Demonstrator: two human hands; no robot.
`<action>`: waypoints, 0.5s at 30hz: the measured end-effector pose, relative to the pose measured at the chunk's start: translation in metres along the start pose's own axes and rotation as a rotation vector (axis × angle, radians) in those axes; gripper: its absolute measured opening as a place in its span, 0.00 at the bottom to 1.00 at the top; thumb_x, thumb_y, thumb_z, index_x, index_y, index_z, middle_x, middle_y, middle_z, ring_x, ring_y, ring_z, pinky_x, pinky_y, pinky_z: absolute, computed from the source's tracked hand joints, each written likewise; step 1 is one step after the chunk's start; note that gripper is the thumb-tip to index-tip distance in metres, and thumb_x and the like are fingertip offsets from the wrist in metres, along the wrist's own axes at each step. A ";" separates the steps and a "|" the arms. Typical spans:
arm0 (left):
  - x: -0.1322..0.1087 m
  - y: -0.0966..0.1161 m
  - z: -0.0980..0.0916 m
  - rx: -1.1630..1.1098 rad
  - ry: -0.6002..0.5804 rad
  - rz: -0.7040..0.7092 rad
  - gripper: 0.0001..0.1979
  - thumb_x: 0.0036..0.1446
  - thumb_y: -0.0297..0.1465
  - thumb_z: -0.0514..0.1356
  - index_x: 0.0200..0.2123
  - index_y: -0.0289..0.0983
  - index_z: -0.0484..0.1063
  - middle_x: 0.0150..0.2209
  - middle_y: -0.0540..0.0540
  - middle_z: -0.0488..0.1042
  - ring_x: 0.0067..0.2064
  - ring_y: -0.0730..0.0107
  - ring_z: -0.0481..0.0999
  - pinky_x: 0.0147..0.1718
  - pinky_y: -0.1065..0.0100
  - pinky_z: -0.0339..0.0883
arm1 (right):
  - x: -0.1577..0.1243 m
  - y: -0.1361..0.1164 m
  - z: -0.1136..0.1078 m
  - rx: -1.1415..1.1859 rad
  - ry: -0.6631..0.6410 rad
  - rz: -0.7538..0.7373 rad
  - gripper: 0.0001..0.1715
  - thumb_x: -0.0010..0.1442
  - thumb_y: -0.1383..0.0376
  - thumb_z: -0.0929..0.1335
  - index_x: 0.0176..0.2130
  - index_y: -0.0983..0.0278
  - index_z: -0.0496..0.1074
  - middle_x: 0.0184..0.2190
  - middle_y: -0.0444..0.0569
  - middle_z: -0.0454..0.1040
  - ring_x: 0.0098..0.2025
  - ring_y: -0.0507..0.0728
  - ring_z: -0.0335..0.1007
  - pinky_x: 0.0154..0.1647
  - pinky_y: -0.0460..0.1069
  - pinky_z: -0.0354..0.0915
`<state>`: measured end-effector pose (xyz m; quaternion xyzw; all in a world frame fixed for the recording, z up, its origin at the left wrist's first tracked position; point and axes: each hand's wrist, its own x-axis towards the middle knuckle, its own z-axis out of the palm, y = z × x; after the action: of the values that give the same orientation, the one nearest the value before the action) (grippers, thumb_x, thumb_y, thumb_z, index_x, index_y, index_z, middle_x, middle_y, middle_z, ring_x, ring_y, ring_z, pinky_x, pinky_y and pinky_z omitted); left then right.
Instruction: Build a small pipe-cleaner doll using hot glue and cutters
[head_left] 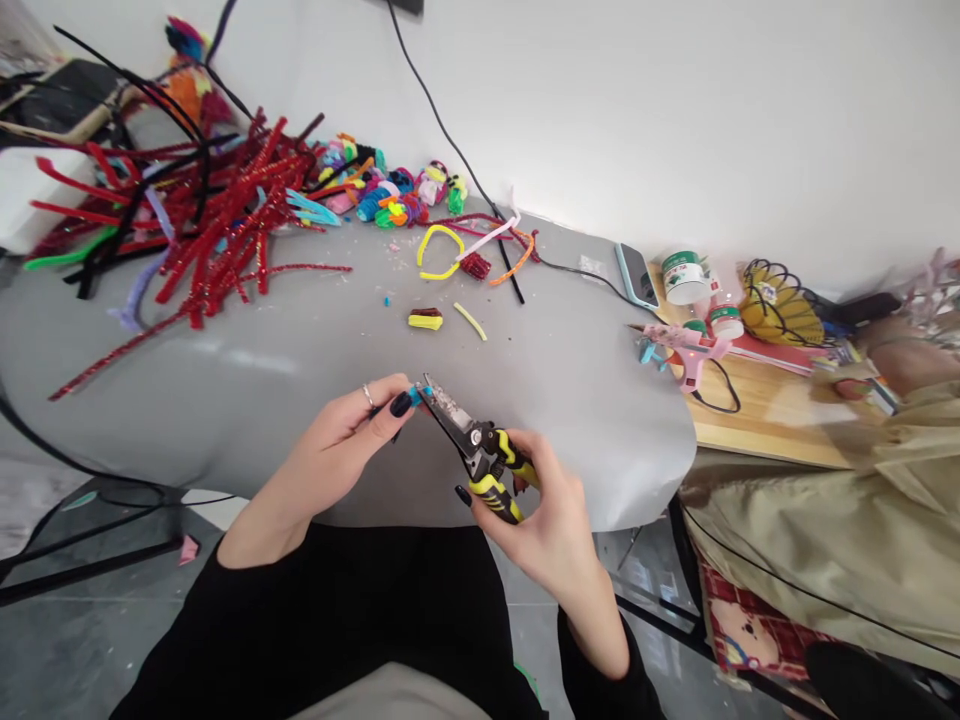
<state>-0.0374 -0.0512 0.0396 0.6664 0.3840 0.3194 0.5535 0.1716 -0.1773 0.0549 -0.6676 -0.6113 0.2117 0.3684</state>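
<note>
My left hand (352, 432) pinches a small blue piece of pipe cleaner (415, 395) between thumb and fingertips, over the near edge of the grey table (247, 350). My right hand (544, 510) is wrapped round the yellow-and-black handles of a pair of pliers (471, 445). The jaws of the pliers point up and left and touch the blue piece. Both hands hover just above my lap.
A heap of red glitter pipe cleaners (210, 215) covers the table's far left, with small colourful finished pieces (390, 190) behind. Yellow and orange offcuts (439, 250) lie mid-table. To the right sit a pink glue gun (686, 350), jars, a phone and another person's sleeve (862, 530).
</note>
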 end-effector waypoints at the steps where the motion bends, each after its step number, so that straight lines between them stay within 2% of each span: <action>1: 0.000 -0.002 -0.001 0.009 0.003 -0.001 0.24 0.69 0.55 0.59 0.36 0.41 0.77 0.31 0.48 0.67 0.32 0.65 0.65 0.31 0.66 0.64 | 0.000 0.000 -0.001 0.006 -0.007 -0.003 0.22 0.58 0.66 0.72 0.52 0.60 0.70 0.40 0.47 0.82 0.37 0.55 0.79 0.34 0.48 0.75; 5: 0.000 -0.006 -0.004 0.034 0.002 0.008 0.24 0.68 0.56 0.59 0.34 0.42 0.75 0.30 0.47 0.67 0.33 0.63 0.66 0.31 0.65 0.65 | 0.001 0.001 -0.005 0.019 -0.026 0.006 0.21 0.57 0.66 0.73 0.51 0.60 0.71 0.40 0.47 0.83 0.37 0.55 0.80 0.35 0.48 0.76; 10: 0.002 0.004 -0.005 0.046 -0.034 0.032 0.24 0.69 0.54 0.59 0.31 0.41 0.73 0.31 0.48 0.67 0.33 0.64 0.65 0.32 0.65 0.64 | 0.001 0.006 -0.006 0.005 -0.038 0.013 0.22 0.56 0.67 0.72 0.51 0.60 0.71 0.41 0.49 0.84 0.37 0.55 0.80 0.36 0.48 0.76; 15: 0.004 0.010 -0.006 0.049 -0.067 0.064 0.23 0.71 0.53 0.57 0.35 0.41 0.76 0.32 0.48 0.70 0.33 0.64 0.66 0.34 0.65 0.64 | 0.000 0.009 -0.005 0.004 -0.041 0.058 0.19 0.56 0.66 0.71 0.48 0.60 0.72 0.38 0.48 0.83 0.34 0.55 0.80 0.34 0.47 0.75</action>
<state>-0.0391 -0.0461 0.0510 0.7021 0.3512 0.3051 0.5391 0.1811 -0.1786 0.0510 -0.6800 -0.5986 0.2372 0.3507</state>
